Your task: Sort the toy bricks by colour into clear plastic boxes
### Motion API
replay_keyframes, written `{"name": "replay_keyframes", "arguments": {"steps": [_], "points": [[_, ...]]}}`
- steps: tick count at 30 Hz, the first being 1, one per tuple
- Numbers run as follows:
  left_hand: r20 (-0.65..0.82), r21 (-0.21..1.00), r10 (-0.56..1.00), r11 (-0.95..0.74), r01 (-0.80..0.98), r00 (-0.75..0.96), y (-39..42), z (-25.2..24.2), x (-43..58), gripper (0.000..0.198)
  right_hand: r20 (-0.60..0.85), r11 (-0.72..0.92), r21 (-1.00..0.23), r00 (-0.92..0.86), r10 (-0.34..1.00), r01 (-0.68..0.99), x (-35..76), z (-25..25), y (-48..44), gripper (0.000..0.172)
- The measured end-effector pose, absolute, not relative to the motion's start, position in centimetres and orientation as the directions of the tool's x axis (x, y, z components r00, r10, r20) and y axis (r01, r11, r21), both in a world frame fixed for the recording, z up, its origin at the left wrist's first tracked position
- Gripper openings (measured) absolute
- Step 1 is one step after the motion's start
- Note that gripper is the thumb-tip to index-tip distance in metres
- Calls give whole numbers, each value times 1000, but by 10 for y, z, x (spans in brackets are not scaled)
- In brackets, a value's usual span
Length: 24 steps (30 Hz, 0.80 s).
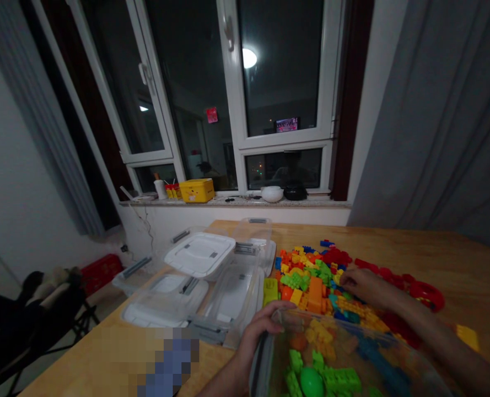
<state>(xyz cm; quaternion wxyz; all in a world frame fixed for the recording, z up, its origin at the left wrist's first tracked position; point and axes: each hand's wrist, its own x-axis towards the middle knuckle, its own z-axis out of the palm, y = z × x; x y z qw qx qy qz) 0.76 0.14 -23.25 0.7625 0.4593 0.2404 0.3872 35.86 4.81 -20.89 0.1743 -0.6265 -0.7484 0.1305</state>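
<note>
My left hand is closed on the near left corner of a clear plastic storage box, its fingers hooked over the rim. Inside the box lie green blocks, a green ball, yellow blocks and blue pieces. Beyond it spreads a heap of mixed toy building blocks in orange, green, yellow, red and blue. My right hand reaches over the box to the heap's right part, fingers bent down and pinched together beside small yellow pieces. What its fingertips hold, if anything, is hidden.
Several clear boxes and white lids are stacked left of the heap. Red pieces lie at the right, near a yellow block. A yellow box and a white bowl stand on the windowsill. A pixelated patch covers the table's front left.
</note>
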Motion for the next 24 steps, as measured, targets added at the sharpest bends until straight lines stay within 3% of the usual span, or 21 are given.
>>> {"name": "replay_keyframes", "arguments": {"steps": [9, 24], "points": [[11, 903, 821, 238, -358, 571, 2, -233, 8, 56, -42, 102, -347, -124, 991, 932, 373, -227, 54, 20], [-20, 892, 816, 275, -358, 577, 4, -234, 7, 59, -61, 44, -274, -64, 996, 961, 371, -233, 54, 14]]}}
